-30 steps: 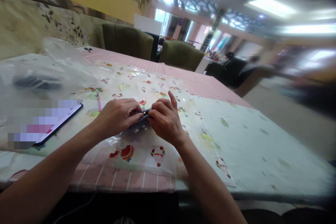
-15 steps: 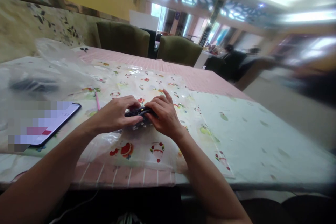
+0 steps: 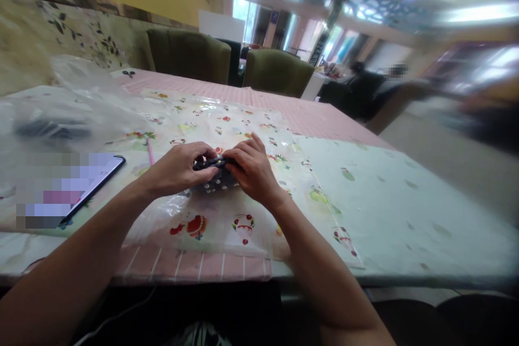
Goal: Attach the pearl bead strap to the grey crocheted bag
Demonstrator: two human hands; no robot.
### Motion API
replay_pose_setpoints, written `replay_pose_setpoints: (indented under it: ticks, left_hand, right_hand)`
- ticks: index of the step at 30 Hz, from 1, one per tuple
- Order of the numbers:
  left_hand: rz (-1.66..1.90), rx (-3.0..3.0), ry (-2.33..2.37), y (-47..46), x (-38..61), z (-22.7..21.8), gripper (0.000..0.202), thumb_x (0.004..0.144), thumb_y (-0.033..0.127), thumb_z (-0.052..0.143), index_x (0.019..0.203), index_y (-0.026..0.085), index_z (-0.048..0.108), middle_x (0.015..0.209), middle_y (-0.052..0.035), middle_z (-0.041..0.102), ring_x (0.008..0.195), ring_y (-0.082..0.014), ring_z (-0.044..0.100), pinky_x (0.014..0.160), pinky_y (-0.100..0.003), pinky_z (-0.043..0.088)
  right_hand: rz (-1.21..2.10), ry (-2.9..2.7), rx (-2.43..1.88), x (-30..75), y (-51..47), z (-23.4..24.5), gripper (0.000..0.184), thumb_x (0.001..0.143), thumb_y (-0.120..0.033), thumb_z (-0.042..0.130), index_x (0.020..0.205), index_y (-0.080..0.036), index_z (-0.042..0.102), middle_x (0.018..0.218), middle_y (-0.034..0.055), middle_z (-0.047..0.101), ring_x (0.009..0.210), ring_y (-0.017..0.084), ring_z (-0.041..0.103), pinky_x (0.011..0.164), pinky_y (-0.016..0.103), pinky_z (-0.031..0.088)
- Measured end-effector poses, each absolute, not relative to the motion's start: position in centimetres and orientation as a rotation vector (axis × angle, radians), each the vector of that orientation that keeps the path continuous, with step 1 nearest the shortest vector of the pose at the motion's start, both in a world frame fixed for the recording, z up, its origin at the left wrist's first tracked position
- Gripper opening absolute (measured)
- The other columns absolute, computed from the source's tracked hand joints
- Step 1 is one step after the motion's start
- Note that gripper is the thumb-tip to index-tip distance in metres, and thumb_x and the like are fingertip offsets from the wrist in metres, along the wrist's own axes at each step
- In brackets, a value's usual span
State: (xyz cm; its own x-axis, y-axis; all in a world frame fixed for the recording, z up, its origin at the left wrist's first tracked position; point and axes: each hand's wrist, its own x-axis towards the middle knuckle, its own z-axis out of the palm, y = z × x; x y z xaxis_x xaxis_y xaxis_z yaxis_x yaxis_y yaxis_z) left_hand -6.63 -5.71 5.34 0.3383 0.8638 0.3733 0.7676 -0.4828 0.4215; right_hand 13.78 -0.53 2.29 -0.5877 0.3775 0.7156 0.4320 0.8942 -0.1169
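Note:
My left hand (image 3: 176, 167) and my right hand (image 3: 251, 170) meet over a small dark piece with pale dots (image 3: 214, 175), which rests on a clear printed plastic sheet (image 3: 227, 227). The fingers of both hands are curled and pinch its upper edge. The piece is mostly hidden between the fingers, so I cannot make out exactly what it is.
A phone (image 3: 95, 181) lies at the left beside a thin pink stick (image 3: 150, 152). A crumpled clear plastic bag (image 3: 68, 108) sits further left. Small scissors (image 3: 128, 73) lie at the far edge of the pink striped tablecloth (image 3: 316, 124). Two green chairs (image 3: 190, 57) stand behind; a person sits beyond.
Both hands have shifted slightly away from me with the dark piece. The right forefinger, raised a second ago, has folded down onto the piece. The view has tilted a little.

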Motion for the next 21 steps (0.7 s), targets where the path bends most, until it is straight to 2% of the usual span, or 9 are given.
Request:
replay_pose_setpoints:
  ticks: [3,8,21]
  left_hand:
    - [0.840,2.433,1.524,-5.59,-6.33,5.18,0.030,0.085,0.044,0.057,0.095,0.016,0.065,0.089,-0.0055,0.069,0.079,-0.0172,0.060,0.069,-0.027,0.043]
    - [0.817,2.433,1.577,-5.36,-6.18,4.79,0.021,0.083,0.035,0.058,0.091,0.016,0.064,0.082,-0.0031,0.068,0.073,-0.0153,0.058,0.067,-0.026,0.041]
    - [0.853,2.366,1.553,-5.20,-6.49,4.58,0.022,0.078,0.029,0.058,0.094,0.016,0.066,0.089,-0.0052,0.071,0.080,-0.0171,0.062,0.071,-0.027,0.046]
  right_hand:
    - [-0.092,-2.250,-0.581,13.69,-0.47,2.11,0.011,0.093,-0.021,0.052,0.099,-0.025,0.060,0.092,0.0001,0.065,0.097,0.018,0.055,0.118,0.044,0.019]
    - [-0.101,-2.252,-0.577,13.58,-0.33,1.86,0.009,0.093,-0.023,0.053,0.098,-0.024,0.061,0.092,0.0004,0.065,0.097,0.017,0.054,0.118,0.044,0.018]
    - [-0.031,-2.281,-0.584,13.79,-0.50,2.30,0.012,0.090,-0.023,0.056,0.102,-0.024,0.060,0.094,0.0007,0.064,0.100,0.019,0.055,0.117,0.045,0.019]
